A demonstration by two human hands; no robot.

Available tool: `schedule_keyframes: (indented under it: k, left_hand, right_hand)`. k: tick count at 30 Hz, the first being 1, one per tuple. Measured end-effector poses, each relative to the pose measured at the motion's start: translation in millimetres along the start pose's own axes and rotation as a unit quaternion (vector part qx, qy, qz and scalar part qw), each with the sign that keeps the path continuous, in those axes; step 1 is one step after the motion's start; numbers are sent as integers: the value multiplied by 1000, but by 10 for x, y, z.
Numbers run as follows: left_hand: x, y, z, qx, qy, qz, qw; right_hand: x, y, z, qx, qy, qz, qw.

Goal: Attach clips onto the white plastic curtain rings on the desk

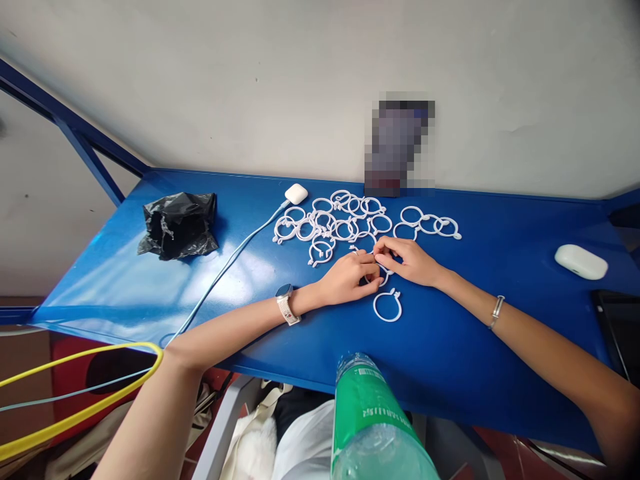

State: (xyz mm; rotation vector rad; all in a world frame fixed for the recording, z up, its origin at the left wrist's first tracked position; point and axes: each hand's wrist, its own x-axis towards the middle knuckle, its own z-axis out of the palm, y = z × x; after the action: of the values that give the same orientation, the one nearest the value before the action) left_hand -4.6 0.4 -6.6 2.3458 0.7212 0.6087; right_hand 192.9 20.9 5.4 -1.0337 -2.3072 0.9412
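My left hand [350, 277] is low over the blue table, fingers bent and closed at a white plastic curtain ring [387, 275]. On the same ring's upper side my right hand [407, 260] pinches with thumb and forefinger, its fingertips almost meeting those of the left. Part of this ring is hidden behind the fingers. Just below the hands lies a single curtain ring [387, 307], with small knobs at its top. Beyond the hands spreads a loose pile of curtain rings [345, 230], several overlapping. A few more curtain rings [430, 224] lie to its right.
A green-labelled bottle [373, 407] rises at the near edge of the blue table [280, 340]. At left sits a crumpled black plastic bag [180, 227]. A pale cable [225, 267] runs to a white charger [296, 194]. On the right are a white earbud case [581, 262] and a dark device [613, 333].
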Motion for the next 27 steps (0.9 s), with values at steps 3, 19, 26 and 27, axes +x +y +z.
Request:
schedule_keyframes:
  k: [3, 19, 26, 27]
  left_hand:
    - [1, -1, 4, 4, 5, 1, 1000]
    - [8, 10, -6, -1, 11, 9, 1000]
    - [11, 8, -4, 0, 14, 15, 1000]
    - [11, 8, -4, 1, 12, 13, 1000]
  right_hand:
    - [4, 4, 13, -15, 5, 7, 1000]
    - [14, 15, 27, -75, 3, -48, 996]
    - [11, 14, 29, -77, 2, -51, 996]
    - [11, 13, 29, -77, 1, -51, 996]
